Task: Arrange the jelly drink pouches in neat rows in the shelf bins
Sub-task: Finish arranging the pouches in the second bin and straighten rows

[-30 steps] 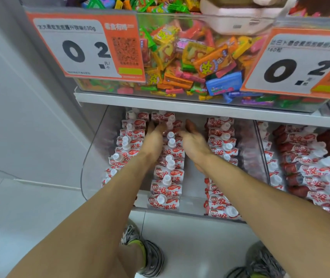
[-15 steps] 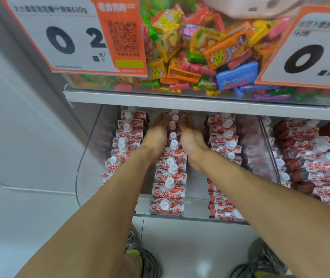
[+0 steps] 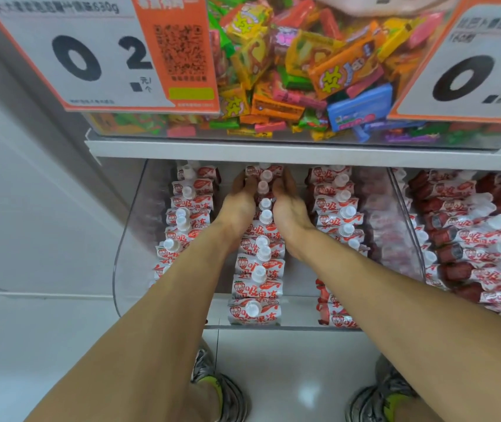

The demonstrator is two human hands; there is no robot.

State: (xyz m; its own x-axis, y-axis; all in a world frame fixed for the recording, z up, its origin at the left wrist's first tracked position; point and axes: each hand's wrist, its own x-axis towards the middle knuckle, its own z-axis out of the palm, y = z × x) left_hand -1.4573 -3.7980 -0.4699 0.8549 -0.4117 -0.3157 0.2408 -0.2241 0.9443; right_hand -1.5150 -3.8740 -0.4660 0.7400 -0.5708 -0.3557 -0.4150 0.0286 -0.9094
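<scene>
A clear shelf bin (image 3: pixel 127 239) holds three rows of white-and-red jelly drink pouches with white caps: a left row (image 3: pixel 182 220), a middle row (image 3: pixel 257 287) and a right row (image 3: pixel 339 208). My left hand (image 3: pixel 237 205) presses flat against the left side of the middle row near the back. On the row's right side, my right hand (image 3: pixel 289 208) mirrors it. Both hands squeeze the rear pouches between them, fingers reaching under the shelf edge. The front of the right row is partly hidden by my right forearm.
A second bin (image 3: pixel 471 239) of darker red pouches sits to the right. Above, a white shelf edge (image 3: pixel 273 150) carries a bin of colourful candy (image 3: pixel 289 71) with orange price signs (image 3: pixel 106 56). My shoes (image 3: pixel 222 394) stand on the white floor below.
Both hands have slid further back along the middle row and drawn closer together, from spread over the pouches to pressing its sides. The camera has moved nearer.
</scene>
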